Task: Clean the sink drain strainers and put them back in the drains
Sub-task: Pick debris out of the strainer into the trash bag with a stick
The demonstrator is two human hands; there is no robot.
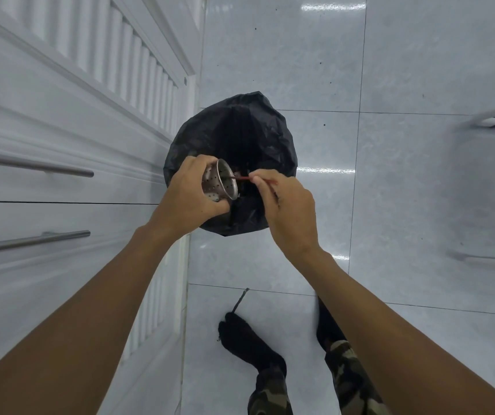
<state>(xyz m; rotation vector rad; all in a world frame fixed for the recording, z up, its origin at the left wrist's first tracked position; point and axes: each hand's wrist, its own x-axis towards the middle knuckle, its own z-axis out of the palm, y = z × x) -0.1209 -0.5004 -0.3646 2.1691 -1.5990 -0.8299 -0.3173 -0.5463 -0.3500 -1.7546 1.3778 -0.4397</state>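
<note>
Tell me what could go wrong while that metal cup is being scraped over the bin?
The strainer is held by the left hand near the edge of the black-bagged bin, so loosened bits might land on the floor. If the grip slips, it could drop into the bin. The thin red stick pinched by the right hand may snap.
</note>
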